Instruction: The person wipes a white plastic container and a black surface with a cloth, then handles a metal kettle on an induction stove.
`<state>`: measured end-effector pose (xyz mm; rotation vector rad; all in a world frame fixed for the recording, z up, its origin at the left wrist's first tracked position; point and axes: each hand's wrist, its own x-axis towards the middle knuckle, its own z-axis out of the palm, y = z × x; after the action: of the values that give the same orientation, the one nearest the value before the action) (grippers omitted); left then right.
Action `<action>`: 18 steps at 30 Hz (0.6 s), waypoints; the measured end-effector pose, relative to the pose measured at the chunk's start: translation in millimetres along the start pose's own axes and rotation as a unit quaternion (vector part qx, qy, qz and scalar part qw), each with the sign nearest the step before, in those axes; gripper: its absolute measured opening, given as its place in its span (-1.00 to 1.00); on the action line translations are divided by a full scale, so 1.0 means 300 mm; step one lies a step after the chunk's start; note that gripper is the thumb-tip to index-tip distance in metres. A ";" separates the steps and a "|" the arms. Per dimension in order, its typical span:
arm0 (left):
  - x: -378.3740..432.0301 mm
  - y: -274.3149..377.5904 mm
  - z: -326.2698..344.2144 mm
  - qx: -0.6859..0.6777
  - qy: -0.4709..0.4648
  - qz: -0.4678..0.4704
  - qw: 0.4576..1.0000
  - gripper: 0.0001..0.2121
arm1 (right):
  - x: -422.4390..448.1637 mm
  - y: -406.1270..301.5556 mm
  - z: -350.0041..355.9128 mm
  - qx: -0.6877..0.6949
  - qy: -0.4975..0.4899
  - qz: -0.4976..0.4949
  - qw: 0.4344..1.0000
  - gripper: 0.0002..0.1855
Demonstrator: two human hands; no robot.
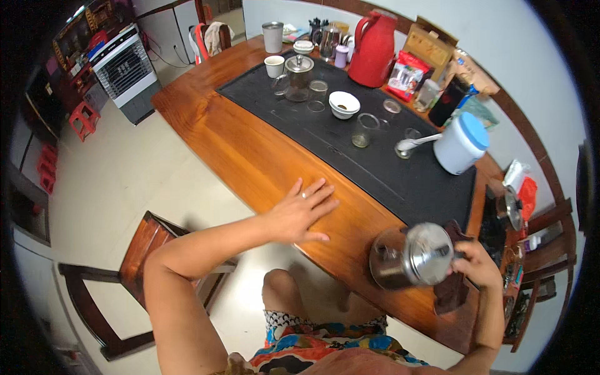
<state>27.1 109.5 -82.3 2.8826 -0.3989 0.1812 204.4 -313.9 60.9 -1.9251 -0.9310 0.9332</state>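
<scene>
My left hand (300, 213) lies palm down on the bare wood of the table (243, 140), fingers spread, a ring on one finger. My right hand (476, 263) grips the handle of a glass kettle with a metal lid (429, 253) at the table's near right part. Whether the kettle touches the wood cannot be told. A dark cloth (450, 300) lies beneath and beside it. Farther off, a black tea tray (300, 126) holds stacked white bowls (344, 104), a glass pitcher (365, 131), a lidded glass teapot (298, 79) and a white cup (274, 66).
A red thermos jug (372, 49) stands behind the tray. A white tub with a blue lid (461, 143) is at the tray's right, a white spoon (417, 141) beside it. A wooden chair (145, 253) stands at left; an air cooler (124, 65) stands beyond the table.
</scene>
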 end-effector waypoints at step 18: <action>-0.039 -0.066 -0.056 -0.138 -0.047 -0.049 0.988 -0.18 | 0.307 -0.281 0.176 0.251 0.140 0.039 0.957 -0.75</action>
<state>20.0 135.0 -71.7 2.6342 -0.2740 -0.0255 179.5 -183.1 87.0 -1.6039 -0.4034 0.8163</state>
